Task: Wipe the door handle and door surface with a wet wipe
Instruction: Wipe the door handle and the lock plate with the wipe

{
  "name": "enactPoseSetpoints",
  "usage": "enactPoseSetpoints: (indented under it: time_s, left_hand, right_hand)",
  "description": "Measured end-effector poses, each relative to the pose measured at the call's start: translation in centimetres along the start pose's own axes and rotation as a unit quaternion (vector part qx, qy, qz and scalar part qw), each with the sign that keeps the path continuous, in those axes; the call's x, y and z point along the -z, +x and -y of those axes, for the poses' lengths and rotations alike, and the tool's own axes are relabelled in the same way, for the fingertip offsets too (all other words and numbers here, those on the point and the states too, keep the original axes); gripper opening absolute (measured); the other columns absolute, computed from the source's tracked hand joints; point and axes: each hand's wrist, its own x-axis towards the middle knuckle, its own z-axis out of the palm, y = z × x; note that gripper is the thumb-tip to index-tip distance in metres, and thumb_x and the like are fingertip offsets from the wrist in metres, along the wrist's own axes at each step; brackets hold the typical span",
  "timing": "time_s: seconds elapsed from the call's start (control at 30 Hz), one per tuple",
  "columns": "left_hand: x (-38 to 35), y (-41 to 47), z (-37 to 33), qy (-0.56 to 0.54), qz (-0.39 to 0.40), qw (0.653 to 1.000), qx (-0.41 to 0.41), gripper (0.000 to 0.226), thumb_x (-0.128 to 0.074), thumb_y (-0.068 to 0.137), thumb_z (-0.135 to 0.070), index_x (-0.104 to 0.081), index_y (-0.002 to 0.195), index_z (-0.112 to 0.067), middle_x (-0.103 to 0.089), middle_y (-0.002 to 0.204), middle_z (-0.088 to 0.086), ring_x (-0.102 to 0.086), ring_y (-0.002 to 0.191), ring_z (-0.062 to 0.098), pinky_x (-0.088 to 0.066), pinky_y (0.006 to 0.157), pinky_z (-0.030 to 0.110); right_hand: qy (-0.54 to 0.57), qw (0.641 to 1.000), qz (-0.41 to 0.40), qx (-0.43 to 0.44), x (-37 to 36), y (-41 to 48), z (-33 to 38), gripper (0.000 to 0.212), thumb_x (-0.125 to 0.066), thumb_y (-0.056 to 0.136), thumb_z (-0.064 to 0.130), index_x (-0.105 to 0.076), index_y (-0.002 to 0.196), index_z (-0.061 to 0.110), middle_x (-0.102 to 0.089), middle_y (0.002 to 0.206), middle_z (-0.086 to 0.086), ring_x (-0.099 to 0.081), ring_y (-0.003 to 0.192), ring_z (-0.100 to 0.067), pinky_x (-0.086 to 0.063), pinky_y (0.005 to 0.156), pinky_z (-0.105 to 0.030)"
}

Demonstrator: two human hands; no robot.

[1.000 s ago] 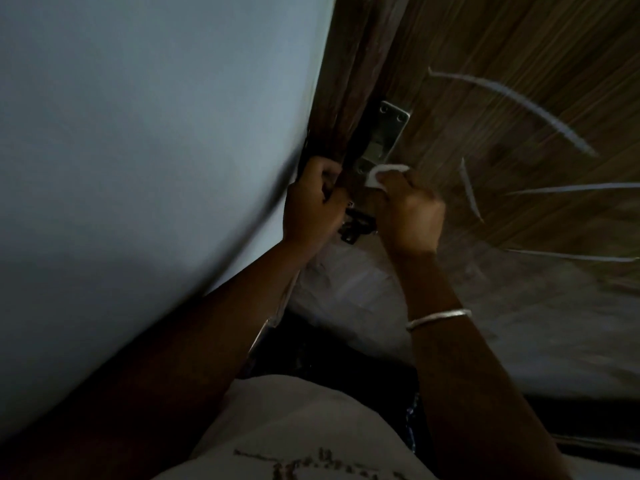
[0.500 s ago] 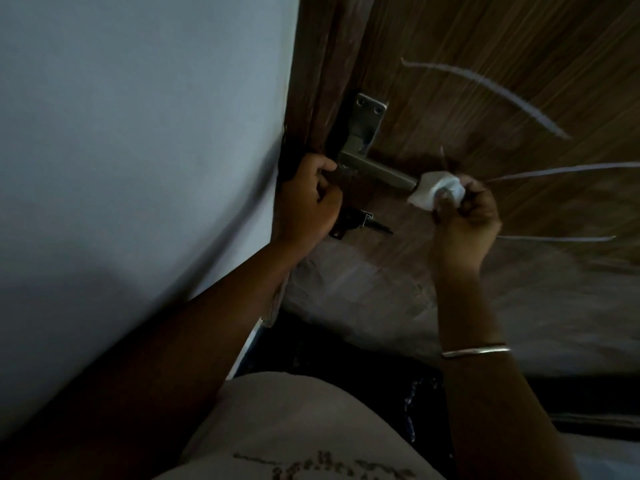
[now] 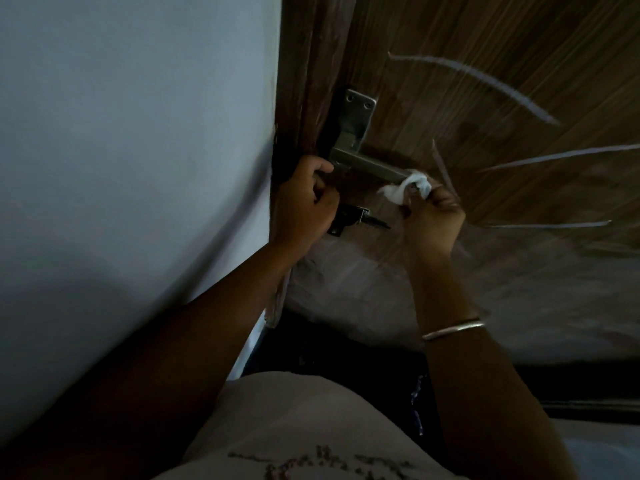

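A plain, pale blue-grey painted wall (image 3: 138,150) fills the upper and middle left of the frame, falling into shadow toward the lower left. A dark brown wooden frame (image 3: 298,81) borders its right edge. Dark floor (image 3: 588,386) shows at lower right. The light is dim.

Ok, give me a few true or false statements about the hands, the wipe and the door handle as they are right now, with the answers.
1. The right hand holds the wet wipe at the free end of the door handle. True.
2. The left hand also holds a wipe. False: it grips the edge of the door beside the handle's base and holds no wipe.
3. A bangle sits on the right wrist. True.
4. The small latch is above the handle. False: it is below it.
5. The door is painted white. False: it is brown wood grain. The pale surface is the wall.
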Motion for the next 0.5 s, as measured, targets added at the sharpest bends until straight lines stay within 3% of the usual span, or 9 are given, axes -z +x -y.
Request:
enactPoseSetpoints:
  time_s: [0.13,0.2,0.3,0.4,0.5]
  left_hand:
    - [0.1,0.1,-0.1,0.000,-0.002,1.000,0.011,0.021,-0.058,0.082,-0.007,-0.055,0.102,-0.011,-0.060,0.071,0.008,-0.059,0.064,0.018,-0.049,0.060,0.032]
    - [0.0,0.3,-0.1,0.001,-0.004,1.000,0.007,0.021,-0.059,0.082,-0.009,-0.054,0.102,-0.014,-0.062,0.072,0.008,-0.059,0.065,0.017,-0.050,0.062,0.031]
    - [0.2,0.5,-0.2,0.000,-0.012,1.000,0.001,0.025,-0.059,0.081,-0.010,-0.054,0.105,-0.016,-0.062,0.072,0.007,-0.060,0.066,0.014,-0.051,0.063,0.031]
    - [0.6,0.6,-0.3,-0.021,0.022,0.999,0.010,0.043,-0.059,0.080,-0.006,-0.051,0.121,-0.019,-0.059,0.068,0.008,-0.060,0.066,0.020,-0.054,0.068,0.036]
    - [0.6,0.8,-0.4,-0.023,0.080,0.996,0.021,0.059,-0.059,0.081,-0.004,-0.044,0.135,-0.021,-0.058,0.065,0.003,-0.057,0.062,0.018,-0.052,0.069,0.032]
  right_hand:
    - [0.001,0.999,0.010,-0.048,0.5,0.0,-0.9,0.012,-0.058,0.088,0.001,-0.068,0.096,0.003,-0.068,0.101,-0.019,-0.067,0.097,-0.030,-0.054,0.087,-0.046]
    - [0.070,0.993,0.014,-0.096,1.1,-0.2,-1.2,0.016,-0.056,0.088,0.000,-0.067,0.099,0.005,-0.067,0.106,-0.020,-0.065,0.101,-0.032,-0.055,0.085,-0.041]
    - [0.215,0.961,0.030,-0.174,1.0,-1.0,-1.2,0.027,-0.050,0.088,-0.007,-0.059,0.112,-0.004,-0.062,0.116,-0.026,-0.060,0.109,-0.036,-0.051,0.094,-0.044]
    - [0.332,0.918,0.083,-0.201,-0.7,-2.3,-0.7,0.023,-0.051,0.075,-0.010,-0.068,0.087,-0.001,-0.070,0.092,-0.019,-0.064,0.095,-0.030,-0.047,0.100,-0.041]
    - [0.387,0.886,0.102,-0.232,-2.8,-2.9,-0.5,0.032,-0.038,0.086,-0.010,-0.068,0.081,0.000,-0.070,0.089,-0.017,-0.066,0.088,-0.026,-0.046,0.097,-0.039]
